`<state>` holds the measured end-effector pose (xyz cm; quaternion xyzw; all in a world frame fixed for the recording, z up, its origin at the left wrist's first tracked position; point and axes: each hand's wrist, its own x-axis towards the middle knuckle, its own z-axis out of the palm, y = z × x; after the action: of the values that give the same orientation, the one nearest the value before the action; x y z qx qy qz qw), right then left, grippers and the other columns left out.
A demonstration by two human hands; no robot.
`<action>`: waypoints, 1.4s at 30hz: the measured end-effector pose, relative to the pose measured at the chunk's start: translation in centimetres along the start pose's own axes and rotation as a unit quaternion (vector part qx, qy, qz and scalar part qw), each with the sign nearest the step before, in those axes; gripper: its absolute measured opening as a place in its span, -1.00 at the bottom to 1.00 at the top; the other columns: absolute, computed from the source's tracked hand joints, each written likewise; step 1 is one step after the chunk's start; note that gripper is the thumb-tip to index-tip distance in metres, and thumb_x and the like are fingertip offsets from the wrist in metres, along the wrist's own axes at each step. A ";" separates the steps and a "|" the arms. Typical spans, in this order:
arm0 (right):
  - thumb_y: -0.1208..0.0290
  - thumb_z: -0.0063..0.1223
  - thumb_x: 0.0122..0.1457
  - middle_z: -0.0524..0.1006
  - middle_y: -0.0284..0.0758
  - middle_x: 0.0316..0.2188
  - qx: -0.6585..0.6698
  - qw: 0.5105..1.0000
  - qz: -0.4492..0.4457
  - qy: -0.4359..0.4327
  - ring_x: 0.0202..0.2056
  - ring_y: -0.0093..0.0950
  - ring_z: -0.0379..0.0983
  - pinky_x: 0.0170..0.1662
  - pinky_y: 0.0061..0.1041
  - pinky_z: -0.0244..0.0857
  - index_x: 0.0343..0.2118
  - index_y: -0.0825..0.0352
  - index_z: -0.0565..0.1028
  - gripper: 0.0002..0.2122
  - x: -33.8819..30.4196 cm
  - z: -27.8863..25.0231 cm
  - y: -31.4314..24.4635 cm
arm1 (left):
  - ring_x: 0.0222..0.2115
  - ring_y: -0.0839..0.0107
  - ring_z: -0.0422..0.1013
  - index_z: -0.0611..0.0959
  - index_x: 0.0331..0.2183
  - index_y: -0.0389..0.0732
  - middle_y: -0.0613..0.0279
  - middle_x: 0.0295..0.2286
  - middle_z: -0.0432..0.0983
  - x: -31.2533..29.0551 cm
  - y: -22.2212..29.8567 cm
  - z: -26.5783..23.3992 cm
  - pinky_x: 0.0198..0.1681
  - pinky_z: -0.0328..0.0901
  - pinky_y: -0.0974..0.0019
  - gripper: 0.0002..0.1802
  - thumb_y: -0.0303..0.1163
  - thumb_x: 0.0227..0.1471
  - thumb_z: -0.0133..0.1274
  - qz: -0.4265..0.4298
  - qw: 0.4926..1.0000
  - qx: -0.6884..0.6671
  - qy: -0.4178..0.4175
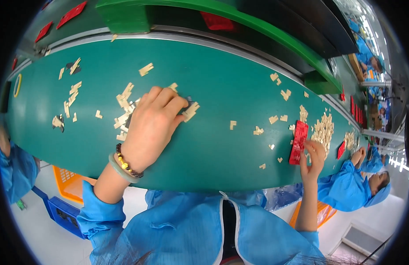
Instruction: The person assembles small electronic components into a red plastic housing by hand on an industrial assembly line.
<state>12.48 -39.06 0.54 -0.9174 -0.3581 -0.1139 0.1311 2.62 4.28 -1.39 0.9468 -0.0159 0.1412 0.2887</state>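
Observation:
My left hand reaches over a loose cluster of small cream notched pieces, fingers curled and thumb drawn toward the index finger. At its fingertips are a cream strip-like piece and a small dark piece; the palm hides part of the cluster, and whatever the fingers pinch is not clear. On the right, my right hand has its thumb and fingers closed at the near right edge of a red rectangular plate. That plate lies beside a heap of cream pieces.
More cream pieces lie scattered on the green table. A green frame runs along the far side. An orange crate and a blue bin are below left. A co-worker sits at right by another red plate.

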 end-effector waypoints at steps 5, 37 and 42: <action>0.64 0.17 -0.04 0.50 -0.16 -0.11 0.000 0.998 0.065 -0.017 -0.19 -0.19 0.47 -0.06 -0.30 0.32 -0.19 0.38 0.54 -0.72 -6.3 0.4 0.5 | -0.22 0.17 0.34 0.58 -0.36 -0.24 0.20 -0.32 0.42 0.7 0.4 0.7 -0.13 0.26 0.21 -0.72 -0.55 -0.24 0.25 0.023 0.998 0.015 -0.062; 0.50 0.22 0.00 0.52 -0.29 -0.21 0.435 0.848 -0.272 -0.131 -0.17 -0.40 0.50 -0.01 -0.38 0.38 -0.38 0.29 0.51 -0.88 7.1 6.1 -11.4 | -0.42 0.27 0.46 0.61 -0.30 -0.35 0.13 -0.39 0.52 -1.9 5.2 1.2 -0.39 0.36 0.28 -0.70 -0.52 -0.21 0.08 0.262 0.953 0.098 0.118; 0.65 0.16 0.07 0.52 -0.32 -0.38 0.714 0.677 0.131 -0.123 -0.36 -0.61 0.51 -0.32 -0.70 0.36 -0.29 0.38 0.49 -0.85 7.8 5.8 -15.0 | -0.45 0.33 0.44 0.62 -0.41 -0.31 0.19 -0.43 0.49 -1.9 8.4 2.3 -0.44 0.32 0.34 -0.75 -0.41 -0.26 0.09 0.359 0.912 0.147 0.135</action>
<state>8.44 -21.67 -0.10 -0.5880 -0.2193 0.3087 0.7147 0.47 -4.06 0.81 0.8807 -0.2949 0.3630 0.0753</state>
